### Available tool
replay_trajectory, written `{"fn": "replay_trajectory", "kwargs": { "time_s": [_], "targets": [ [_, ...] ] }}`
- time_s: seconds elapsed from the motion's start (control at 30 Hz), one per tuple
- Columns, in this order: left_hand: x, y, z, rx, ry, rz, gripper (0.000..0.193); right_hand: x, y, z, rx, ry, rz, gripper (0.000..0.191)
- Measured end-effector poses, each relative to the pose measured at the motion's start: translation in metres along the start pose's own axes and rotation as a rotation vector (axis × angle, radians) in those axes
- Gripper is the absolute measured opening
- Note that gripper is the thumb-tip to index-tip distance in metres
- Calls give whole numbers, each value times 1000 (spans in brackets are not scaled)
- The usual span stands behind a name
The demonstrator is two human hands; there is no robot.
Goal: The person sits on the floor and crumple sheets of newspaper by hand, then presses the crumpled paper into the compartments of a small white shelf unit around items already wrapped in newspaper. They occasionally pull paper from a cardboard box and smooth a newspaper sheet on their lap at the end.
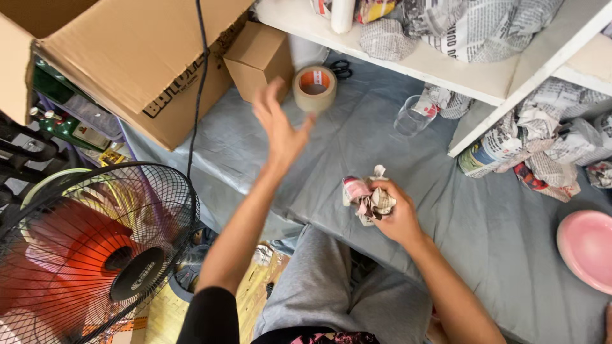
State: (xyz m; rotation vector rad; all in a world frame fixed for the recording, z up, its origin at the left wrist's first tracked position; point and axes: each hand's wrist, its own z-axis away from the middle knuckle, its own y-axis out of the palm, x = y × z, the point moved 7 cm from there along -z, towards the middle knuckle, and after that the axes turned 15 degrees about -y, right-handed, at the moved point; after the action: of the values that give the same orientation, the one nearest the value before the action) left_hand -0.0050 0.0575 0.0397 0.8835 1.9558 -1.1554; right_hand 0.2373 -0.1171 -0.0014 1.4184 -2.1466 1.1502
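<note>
My left hand (279, 124) is stretched forward over the grey sheet (357, 153), fingers spread, holding nothing. Just beyond its fingertips a roll of brown packing tape (314, 88) stands on edge; I cannot tell whether a finger touches it. My right hand (396, 213) is closed around a bundle wrapped in crumpled newspaper (365, 198), held low above the sheet in front of my knees.
A small cardboard box (257, 58) and a large open one (137, 60) stand at the back left. A clear glass (411, 116) rests near the white shelf (446, 60) stacked with newspaper-wrapped bundles (548, 150). Also present are black scissors (342, 69), a floor fan (95, 255) and a pink plate (586, 248).
</note>
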Motion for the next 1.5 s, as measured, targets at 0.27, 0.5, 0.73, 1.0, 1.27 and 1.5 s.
{"fn": "replay_trajectory", "kwargs": {
  "time_s": [0.27,0.5,0.73,1.0,1.27,1.5],
  "targets": [
    [61,-34,-108,-96,-159,-121,112,3,-9,-11,3,-62,68,41],
    [37,-66,-46,-249,37,-14,112,-17,-16,-1,-81,92,-46,29],
    [11,-65,82,65,-21,347,109,-29,-29,5,-184,150,-269,46],
    [-68,-30,168,534,264,315,84,25,-95,3,-120,108,-513,57],
    [-105,10,184,534,303,248,85,12,-138,11,-169,99,-194,49],
    [-71,-14,147,599,299,215,113,-5,-97,10,-246,13,-542,36]
  ]
}}
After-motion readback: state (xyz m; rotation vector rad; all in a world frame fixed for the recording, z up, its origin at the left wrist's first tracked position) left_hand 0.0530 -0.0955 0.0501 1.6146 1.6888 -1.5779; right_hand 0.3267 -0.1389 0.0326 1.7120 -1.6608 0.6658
